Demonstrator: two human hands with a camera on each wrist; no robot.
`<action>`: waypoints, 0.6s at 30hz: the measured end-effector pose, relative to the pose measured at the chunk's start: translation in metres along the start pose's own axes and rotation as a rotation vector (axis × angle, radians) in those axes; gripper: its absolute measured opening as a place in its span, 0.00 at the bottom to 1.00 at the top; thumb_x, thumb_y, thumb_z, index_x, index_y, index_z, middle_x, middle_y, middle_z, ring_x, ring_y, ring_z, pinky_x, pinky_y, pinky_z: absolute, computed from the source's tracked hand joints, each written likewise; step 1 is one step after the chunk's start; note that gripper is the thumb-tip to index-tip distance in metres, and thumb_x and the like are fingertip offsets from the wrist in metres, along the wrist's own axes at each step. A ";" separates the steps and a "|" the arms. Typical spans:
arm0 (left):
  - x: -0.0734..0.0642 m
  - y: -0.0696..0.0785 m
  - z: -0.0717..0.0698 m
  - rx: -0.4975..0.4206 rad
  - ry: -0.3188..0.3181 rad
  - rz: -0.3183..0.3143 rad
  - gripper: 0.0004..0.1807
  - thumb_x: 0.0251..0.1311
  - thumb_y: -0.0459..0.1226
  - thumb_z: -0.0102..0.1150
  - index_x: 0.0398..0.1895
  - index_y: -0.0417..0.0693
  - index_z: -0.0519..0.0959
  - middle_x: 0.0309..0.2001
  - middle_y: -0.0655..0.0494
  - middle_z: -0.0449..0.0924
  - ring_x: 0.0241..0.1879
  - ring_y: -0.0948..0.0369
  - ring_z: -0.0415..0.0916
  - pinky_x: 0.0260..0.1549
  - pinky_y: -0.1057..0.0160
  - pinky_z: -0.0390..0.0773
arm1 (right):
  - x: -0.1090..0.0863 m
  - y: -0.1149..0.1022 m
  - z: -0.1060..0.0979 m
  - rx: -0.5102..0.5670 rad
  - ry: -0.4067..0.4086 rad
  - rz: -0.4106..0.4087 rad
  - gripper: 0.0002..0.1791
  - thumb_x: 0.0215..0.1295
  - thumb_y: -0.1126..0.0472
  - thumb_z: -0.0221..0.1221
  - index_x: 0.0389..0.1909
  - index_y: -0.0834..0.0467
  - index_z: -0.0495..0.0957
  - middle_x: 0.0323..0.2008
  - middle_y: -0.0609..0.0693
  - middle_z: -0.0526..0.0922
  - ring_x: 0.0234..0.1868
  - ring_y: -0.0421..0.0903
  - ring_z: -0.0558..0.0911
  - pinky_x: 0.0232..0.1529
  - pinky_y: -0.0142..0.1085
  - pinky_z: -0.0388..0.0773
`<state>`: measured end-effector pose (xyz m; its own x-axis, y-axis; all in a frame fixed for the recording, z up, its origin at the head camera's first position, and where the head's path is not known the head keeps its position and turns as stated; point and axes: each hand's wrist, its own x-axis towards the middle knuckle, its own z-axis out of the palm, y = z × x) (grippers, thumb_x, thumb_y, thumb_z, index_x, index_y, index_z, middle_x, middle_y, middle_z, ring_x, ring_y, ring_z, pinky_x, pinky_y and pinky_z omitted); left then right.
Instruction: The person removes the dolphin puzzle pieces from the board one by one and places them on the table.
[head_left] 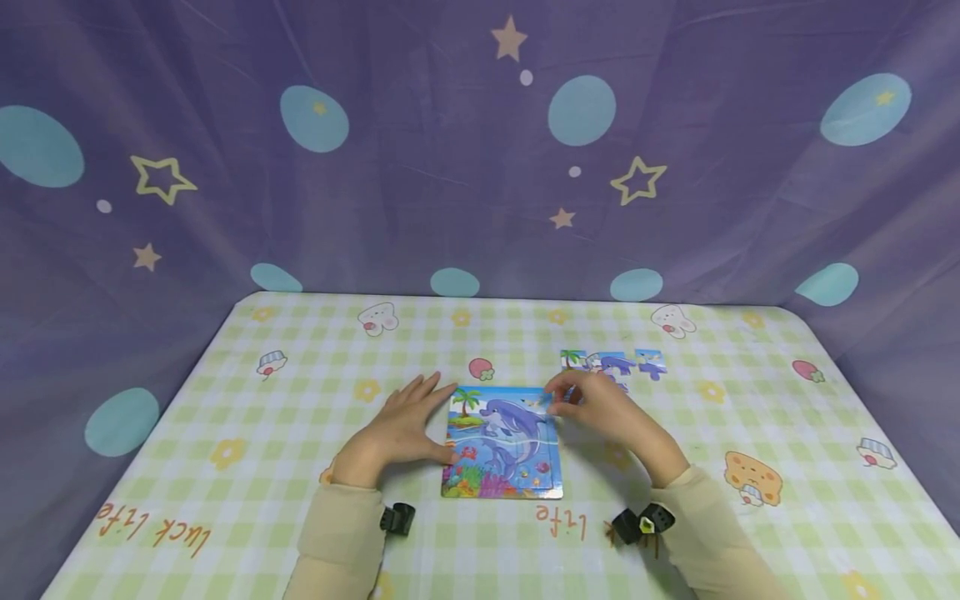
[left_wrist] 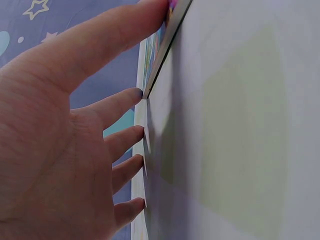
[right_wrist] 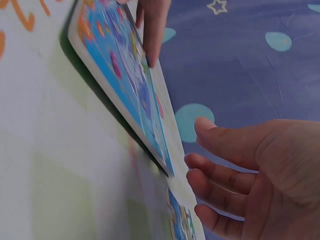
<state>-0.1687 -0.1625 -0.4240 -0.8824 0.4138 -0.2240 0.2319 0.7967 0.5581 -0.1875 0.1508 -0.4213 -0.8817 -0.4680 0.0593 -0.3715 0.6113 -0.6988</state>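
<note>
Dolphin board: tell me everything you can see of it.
The board is thin and nearly square, its print glossy-looking: a large dolphin, a smaller one below, a palm upper left, coral along the bottom. It looks like card or wood, with a pale edge. It lies face up on the table. The left hand touches its left side; the right hand is at its upper right corner, contact unclear.
</note>
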 end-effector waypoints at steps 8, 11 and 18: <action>0.000 -0.001 0.000 -0.001 -0.001 0.003 0.59 0.41 0.53 0.78 0.77 0.48 0.58 0.78 0.43 0.44 0.77 0.42 0.37 0.72 0.37 0.37 | -0.001 -0.012 0.015 0.006 -0.055 0.011 0.10 0.60 0.64 0.68 0.42 0.59 0.84 0.32 0.45 0.81 0.30 0.39 0.76 0.32 0.33 0.76; 0.000 -0.001 0.000 0.000 -0.002 0.003 0.59 0.41 0.53 0.78 0.77 0.48 0.58 0.78 0.42 0.44 0.77 0.42 0.37 0.72 0.37 0.37 | -0.001 -0.014 0.021 -0.001 -0.077 0.007 0.11 0.59 0.62 0.69 0.43 0.58 0.84 0.34 0.46 0.82 0.32 0.39 0.76 0.35 0.33 0.77; 0.000 0.000 0.001 0.004 -0.004 -0.007 0.59 0.42 0.53 0.78 0.77 0.48 0.58 0.78 0.43 0.45 0.77 0.42 0.37 0.72 0.38 0.38 | -0.002 -0.017 0.028 -0.047 -0.098 0.013 0.16 0.54 0.58 0.73 0.44 0.56 0.83 0.36 0.45 0.80 0.35 0.42 0.76 0.39 0.36 0.76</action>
<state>-0.1686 -0.1624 -0.4245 -0.8824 0.4097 -0.2312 0.2271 0.8014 0.5534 -0.1715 0.1231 -0.4294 -0.8545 -0.5190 -0.0209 -0.3759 0.6457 -0.6647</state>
